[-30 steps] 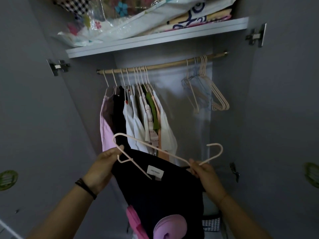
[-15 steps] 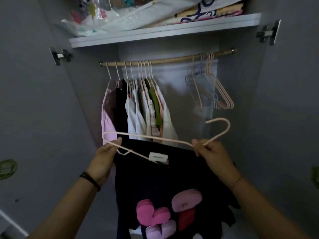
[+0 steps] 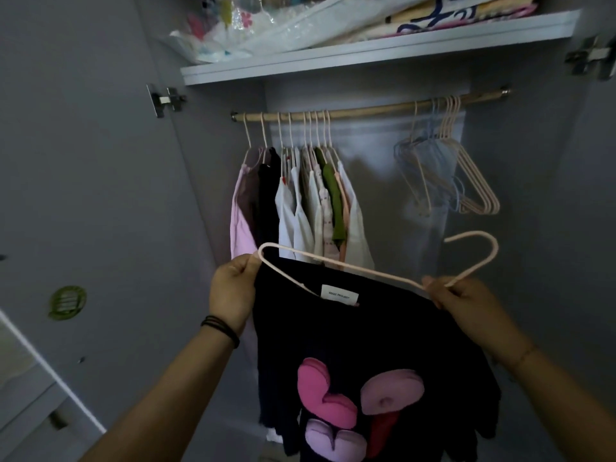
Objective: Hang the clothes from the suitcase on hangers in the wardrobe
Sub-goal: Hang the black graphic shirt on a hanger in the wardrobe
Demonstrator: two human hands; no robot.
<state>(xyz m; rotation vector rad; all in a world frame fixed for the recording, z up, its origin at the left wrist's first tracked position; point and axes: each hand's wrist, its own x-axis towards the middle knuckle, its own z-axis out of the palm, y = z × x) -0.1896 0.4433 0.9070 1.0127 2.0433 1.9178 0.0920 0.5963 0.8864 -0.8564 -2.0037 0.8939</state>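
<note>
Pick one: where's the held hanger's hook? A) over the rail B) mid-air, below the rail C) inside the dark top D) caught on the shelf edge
B: the right hand grips the hanger, its hook free in the air well below the rail.

The pale wooden rail (image 3: 373, 107) has a bare middle stretch, between the packed row of hung shirts (image 3: 300, 208) on the left and the bunch of empty pink and blue hangers (image 3: 466, 181) on the right. The white shelf (image 3: 366, 53) sits close above.
</note>
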